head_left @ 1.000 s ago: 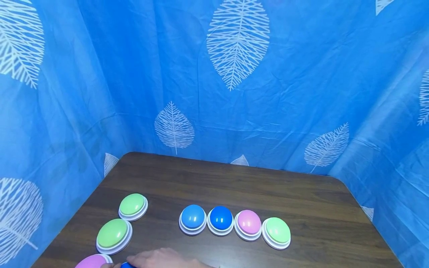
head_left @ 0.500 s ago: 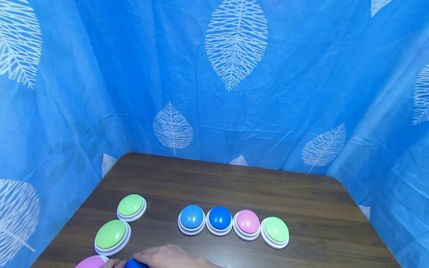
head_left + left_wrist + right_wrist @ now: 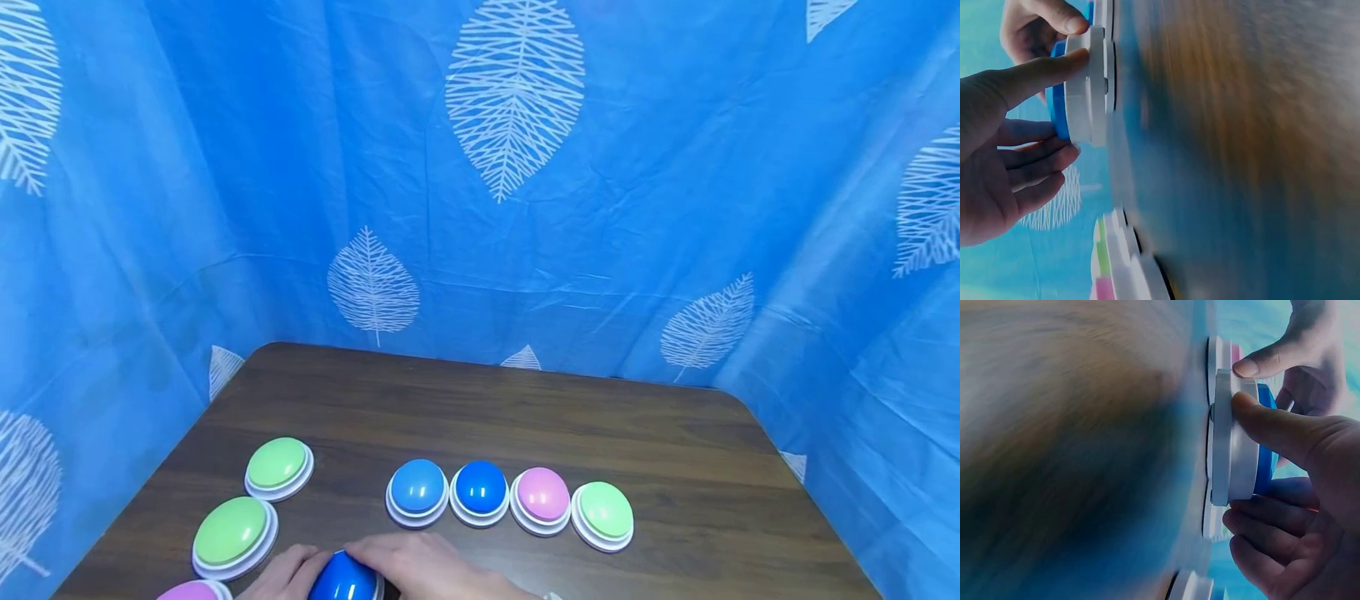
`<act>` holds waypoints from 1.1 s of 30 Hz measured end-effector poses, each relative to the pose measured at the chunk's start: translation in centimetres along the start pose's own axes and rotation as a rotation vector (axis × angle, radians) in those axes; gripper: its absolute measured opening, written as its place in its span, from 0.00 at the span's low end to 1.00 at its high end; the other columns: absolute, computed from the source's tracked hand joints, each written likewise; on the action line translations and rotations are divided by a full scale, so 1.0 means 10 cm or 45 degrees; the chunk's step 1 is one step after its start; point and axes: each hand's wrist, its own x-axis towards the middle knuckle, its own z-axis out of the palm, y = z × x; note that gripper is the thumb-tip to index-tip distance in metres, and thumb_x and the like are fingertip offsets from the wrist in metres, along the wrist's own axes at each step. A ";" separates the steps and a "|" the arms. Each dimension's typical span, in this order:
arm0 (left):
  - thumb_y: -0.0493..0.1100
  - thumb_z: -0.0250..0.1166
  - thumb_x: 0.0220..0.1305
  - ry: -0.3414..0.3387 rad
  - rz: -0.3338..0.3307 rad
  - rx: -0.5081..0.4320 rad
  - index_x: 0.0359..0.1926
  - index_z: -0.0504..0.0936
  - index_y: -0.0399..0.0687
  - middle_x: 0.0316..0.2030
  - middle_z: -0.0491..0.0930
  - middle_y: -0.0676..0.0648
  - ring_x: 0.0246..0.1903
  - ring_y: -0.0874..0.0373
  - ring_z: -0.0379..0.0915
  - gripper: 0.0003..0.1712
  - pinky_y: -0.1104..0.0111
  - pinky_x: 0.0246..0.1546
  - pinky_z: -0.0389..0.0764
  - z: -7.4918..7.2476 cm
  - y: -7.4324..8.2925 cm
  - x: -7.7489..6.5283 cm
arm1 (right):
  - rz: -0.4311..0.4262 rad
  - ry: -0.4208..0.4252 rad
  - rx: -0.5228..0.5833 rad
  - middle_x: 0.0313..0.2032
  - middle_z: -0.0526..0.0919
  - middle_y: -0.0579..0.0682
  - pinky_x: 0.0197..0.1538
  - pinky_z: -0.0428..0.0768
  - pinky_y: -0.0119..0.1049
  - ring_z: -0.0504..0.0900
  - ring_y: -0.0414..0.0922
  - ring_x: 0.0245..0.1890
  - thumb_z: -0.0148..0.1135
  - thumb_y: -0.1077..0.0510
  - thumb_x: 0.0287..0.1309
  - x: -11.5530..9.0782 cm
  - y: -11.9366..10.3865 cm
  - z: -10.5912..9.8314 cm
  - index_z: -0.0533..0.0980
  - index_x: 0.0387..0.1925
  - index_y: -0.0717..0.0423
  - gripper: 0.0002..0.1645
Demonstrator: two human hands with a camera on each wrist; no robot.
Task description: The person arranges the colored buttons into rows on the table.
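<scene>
No readable text in any view: no letters, numbers, brands or signs. Head cam: nothing legible on the dark blue button (image 3: pixel 344 580) at 7 o'clock, button row (image 3: pixel 482 487) at 6, or curtain (image 3: pixel 630 167) at 12.

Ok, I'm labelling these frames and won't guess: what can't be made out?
- Head: base of the held blue button, mostly hidden by left hand, right hand and bottom edge.
- Head: near-left pink button, cut off by bottom edge.
- Left wrist: detail of the tabletop, blurred.
- Right wrist: lowest button, cut off by bottom edge.
</scene>
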 end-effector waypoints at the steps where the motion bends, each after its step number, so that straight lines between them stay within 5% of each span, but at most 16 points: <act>1: 0.73 0.75 0.38 -0.079 -0.015 -0.001 0.42 0.82 0.42 0.37 0.72 0.56 0.33 0.63 0.71 0.43 0.71 0.28 0.76 -0.01 0.02 0.04 | 0.023 0.007 0.017 0.63 0.74 0.40 0.57 0.71 0.24 0.72 0.33 0.61 0.66 0.44 0.61 -0.04 0.01 -0.01 0.65 0.70 0.50 0.39; 5: 0.75 0.67 0.50 -0.428 -0.100 -0.069 0.51 0.80 0.40 0.43 0.71 0.53 0.38 0.58 0.72 0.45 0.66 0.31 0.79 0.01 0.11 0.22 | 0.111 0.046 0.048 0.63 0.75 0.39 0.56 0.74 0.27 0.74 0.34 0.60 0.65 0.41 0.62 -0.19 0.07 -0.06 0.66 0.69 0.48 0.38; 8: 0.75 0.65 0.52 -0.585 -0.131 -0.139 0.55 0.78 0.38 0.46 0.71 0.51 0.41 0.54 0.71 0.48 0.64 0.34 0.80 0.04 0.16 0.34 | 0.152 0.075 0.061 0.62 0.75 0.39 0.55 0.75 0.29 0.75 0.35 0.59 0.64 0.39 0.62 -0.30 0.12 -0.08 0.67 0.69 0.48 0.38; 21: 0.71 0.71 0.50 -0.644 -0.061 -0.204 0.57 0.77 0.36 0.46 0.72 0.50 0.42 0.57 0.71 0.48 0.62 0.38 0.81 0.19 0.30 0.55 | 0.146 0.137 -0.150 0.58 0.79 0.42 0.56 0.75 0.30 0.76 0.35 0.57 0.68 0.37 0.57 -0.49 0.25 -0.08 0.72 0.64 0.52 0.39; 28: 0.60 0.78 0.46 -0.571 0.023 -0.212 0.56 0.78 0.38 0.45 0.71 0.51 0.42 0.60 0.70 0.43 0.64 0.36 0.81 0.22 0.32 0.60 | 0.165 0.144 -0.093 0.58 0.79 0.41 0.56 0.76 0.31 0.77 0.34 0.56 0.67 0.35 0.56 -0.52 0.28 -0.07 0.70 0.66 0.49 0.42; 33: 0.61 0.78 0.45 -0.614 0.002 -0.234 0.57 0.77 0.38 0.46 0.71 0.50 0.42 0.59 0.70 0.44 0.64 0.35 0.81 0.22 0.32 0.61 | 0.150 0.164 -0.102 0.57 0.80 0.41 0.55 0.76 0.31 0.77 0.34 0.55 0.67 0.34 0.56 -0.52 0.29 -0.06 0.70 0.65 0.49 0.41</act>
